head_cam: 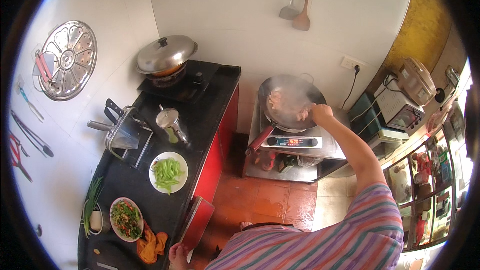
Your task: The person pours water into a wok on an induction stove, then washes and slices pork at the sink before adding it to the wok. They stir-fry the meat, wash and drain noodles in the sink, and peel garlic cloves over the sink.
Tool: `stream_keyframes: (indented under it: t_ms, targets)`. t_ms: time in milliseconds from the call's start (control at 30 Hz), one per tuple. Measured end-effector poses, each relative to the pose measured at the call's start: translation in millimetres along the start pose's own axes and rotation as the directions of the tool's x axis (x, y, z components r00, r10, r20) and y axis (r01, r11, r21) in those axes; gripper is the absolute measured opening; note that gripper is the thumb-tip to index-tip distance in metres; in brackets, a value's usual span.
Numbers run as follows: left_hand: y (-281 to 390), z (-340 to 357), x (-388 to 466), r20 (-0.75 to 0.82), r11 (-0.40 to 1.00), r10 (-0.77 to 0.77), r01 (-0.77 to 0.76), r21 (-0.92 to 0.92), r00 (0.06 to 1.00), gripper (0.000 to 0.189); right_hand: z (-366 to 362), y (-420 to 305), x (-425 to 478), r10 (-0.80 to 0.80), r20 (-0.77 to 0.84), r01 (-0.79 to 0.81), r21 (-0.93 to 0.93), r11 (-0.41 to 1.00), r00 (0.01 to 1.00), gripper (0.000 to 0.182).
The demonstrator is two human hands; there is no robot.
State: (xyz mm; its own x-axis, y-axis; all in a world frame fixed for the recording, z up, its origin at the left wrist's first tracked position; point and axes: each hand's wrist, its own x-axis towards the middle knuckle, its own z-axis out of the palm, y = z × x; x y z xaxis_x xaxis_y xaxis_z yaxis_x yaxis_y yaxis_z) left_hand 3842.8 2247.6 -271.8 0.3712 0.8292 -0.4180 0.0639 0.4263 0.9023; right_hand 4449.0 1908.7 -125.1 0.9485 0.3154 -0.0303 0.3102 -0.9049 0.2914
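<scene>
Steam rises from a dark wok (284,121) on an induction cooker (294,141). Pale pieces of meat (275,99) lie inside it. My right hand (321,114) is at the wok's right rim with its fingers curled. Whether a tool is in its grasp is hidden by the hand and steam. The wok's red handle (260,139) points toward the lower left. Down by the counter's front edge, my left hand (178,255) is partly cut off by the picture's rim. It is close to a red cabinet door (198,219) that stands ajar; a grip on it is not clear.
The black counter (183,120) holds a plate (183,186) of sliced green peppers, a bowl (139,232) of chopped greens, an orange cloth (152,247), a lidded metal pot (167,117), a knife rack (122,131) and a covered pan (168,56). Appliances (399,101) stand on the right.
</scene>
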Motion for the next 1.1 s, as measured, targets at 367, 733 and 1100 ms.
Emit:
stream_keyframes:
  t_ms: [367, 733, 1100]
  targets:
    - [-24, 1, 8, 0.029, 0.994, -0.093, 0.094, -0.051, 0.995, 0.015, 19, -17, -30, -0.182, -0.061, 0.178, -0.06, 0.982, 0.981, 0.066]
    - [-10, 22, 14, 0.026, 0.989, -0.15, 0.15, 0.007, 0.988, 0.015, 25, -12, -43, -0.153, 0.01, 0.153, -0.029, 0.988, 0.988, 0.062]
    - [-26, 12, 19, 0.066, 0.991, -0.1, 0.106, -0.084, 0.993, 0.005, 22, 22, -36, -0.188, 0.026, 0.189, -0.047, 0.981, 0.982, 0.019]
